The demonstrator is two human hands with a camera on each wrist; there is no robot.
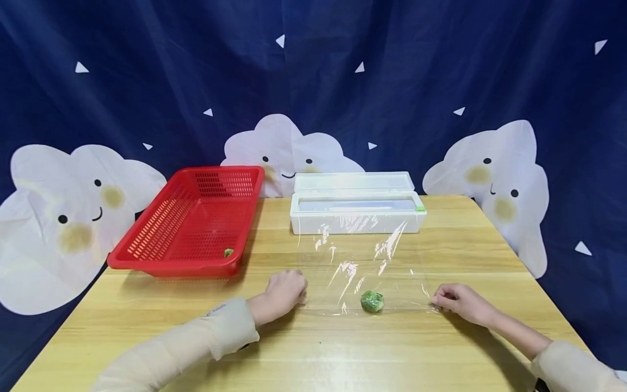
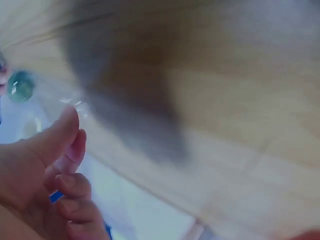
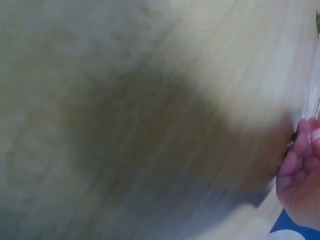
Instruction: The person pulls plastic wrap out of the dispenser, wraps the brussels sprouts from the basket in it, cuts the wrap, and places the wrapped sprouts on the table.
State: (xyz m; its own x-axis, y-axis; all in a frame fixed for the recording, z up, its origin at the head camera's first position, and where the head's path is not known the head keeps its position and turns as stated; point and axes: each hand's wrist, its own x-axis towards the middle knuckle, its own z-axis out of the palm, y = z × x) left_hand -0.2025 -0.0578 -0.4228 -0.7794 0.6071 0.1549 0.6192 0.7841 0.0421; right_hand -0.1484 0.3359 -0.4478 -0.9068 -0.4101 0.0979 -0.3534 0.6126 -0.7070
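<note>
Your left grip (image 1: 281, 295) and right grip (image 1: 462, 304) are pinching together on one clear plastic film sheet (image 1: 349, 269), each at a near corner. One round, leafy green vegetable (image 1: 372, 301) is sitting between them by the film's near edge. The film is reaching back to one open white rectangular box (image 1: 296, 220); left of it, one red perforated plastic basket (image 1: 171, 265) is standing on the pale wooden counter (image 1: 352, 359), holding one small green piece (image 1: 228, 252).

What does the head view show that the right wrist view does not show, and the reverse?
Head only: the left hand, the red plastic basket, the white rectangular open box, the whole round green vegetable.

Right wrist only: a close look at folded fingers of the right hand.

Both: that hand, the yellowish wooden table and the blue-and-white cloth.

A green scrap at the wrist view's edge is unclear.
</note>
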